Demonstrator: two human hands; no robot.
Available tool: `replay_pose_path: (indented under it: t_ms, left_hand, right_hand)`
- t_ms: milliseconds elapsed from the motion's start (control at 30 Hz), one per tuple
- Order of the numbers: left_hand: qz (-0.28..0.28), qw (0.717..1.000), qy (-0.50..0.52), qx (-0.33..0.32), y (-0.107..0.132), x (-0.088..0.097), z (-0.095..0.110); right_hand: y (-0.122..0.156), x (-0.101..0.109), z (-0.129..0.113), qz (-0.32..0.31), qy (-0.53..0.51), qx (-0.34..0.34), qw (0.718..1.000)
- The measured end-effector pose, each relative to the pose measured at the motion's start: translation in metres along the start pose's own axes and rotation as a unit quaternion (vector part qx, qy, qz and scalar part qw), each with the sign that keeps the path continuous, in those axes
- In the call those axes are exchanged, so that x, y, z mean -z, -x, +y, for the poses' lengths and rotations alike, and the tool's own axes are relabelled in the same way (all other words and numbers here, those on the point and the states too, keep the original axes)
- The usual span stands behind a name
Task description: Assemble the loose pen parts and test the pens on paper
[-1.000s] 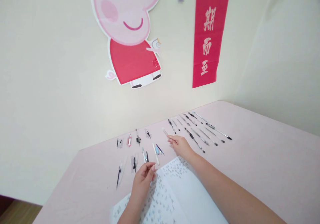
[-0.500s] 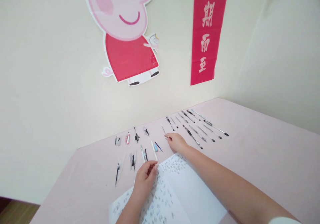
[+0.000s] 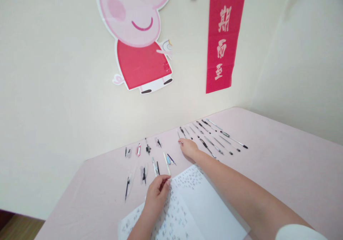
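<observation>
My right hand (image 3: 189, 148) reaches far over the pink table (image 3: 273, 168), fingers pinched on the near end of a thin clear pen (image 3: 178, 135) lying at the left end of a row of several pens (image 3: 214, 140). My left hand (image 3: 158, 191) rests curled at the top edge of an open notebook (image 3: 206, 204) covered in handwriting. Its fingertips are pressed together against the thumb, and I cannot see whether they hold anything. Just beyond it lie a white pen (image 3: 166, 163) and several short pen parts (image 3: 146, 150).
The table meets a cream wall with a cartoon pig sticker (image 3: 139, 36) and a red paper banner (image 3: 223, 36). The table's left edge drops to a wooden floor (image 3: 18, 227). A black refill (image 3: 127, 188) lies left of the notebook.
My right hand has moved the clear pen up and right, closer to the pen row, and lowered it towards the table. My left hand stays curled on the notebook's edge.
</observation>
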State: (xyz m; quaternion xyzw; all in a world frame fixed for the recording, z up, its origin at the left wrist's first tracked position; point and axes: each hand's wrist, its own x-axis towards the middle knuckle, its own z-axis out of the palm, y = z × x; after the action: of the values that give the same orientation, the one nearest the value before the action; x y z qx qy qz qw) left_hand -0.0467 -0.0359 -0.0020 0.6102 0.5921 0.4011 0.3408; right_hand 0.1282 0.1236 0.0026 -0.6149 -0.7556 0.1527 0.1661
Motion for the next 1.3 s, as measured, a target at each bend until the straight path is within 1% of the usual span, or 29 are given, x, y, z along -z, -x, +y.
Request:
replay_pose_path:
  t_ms: [167, 333, 500, 1000, 1167, 1300]
  left_hand:
    - [0.013, 1.000, 0.002, -0.003, -0.0001, -0.0004, 0.0003]
    - [0.005, 1.000, -0.005, -0.006, -0.0005, -0.0008, -0.0020]
    - [0.010, 1.000, -0.011, -0.010, 0.0003, -0.0007, -0.0010]
    - [-0.016, 0.999, -0.039, -0.005, 0.0009, -0.0012, -0.0041]
    - [-0.010, 0.999, -0.042, -0.012, 0.0009, -0.0013, -0.0041]
    - [-0.012, 0.999, -0.046, -0.009, 0.0010, -0.0013, -0.0054]
  right_hand:
    - [-0.0023, 0.0007, -0.0017, -0.009, 0.032, 0.015, 0.999]
    - [-0.0032, 0.0019, -0.0025, -0.020, 0.066, 0.028, 0.997]
    - [-0.0026, 0.0041, -0.0006, -0.024, 0.089, 0.033, 0.995]
    - [-0.0030, 0.0015, -0.0005, -0.021, 0.132, 0.059, 0.989]
    - [-0.0006, 0.0036, 0.0002, -0.001, 0.131, 0.062, 0.989]
    - [-0.0034, 0.0095, 0.0072, 0.035, 0.133, 0.039, 0.990]
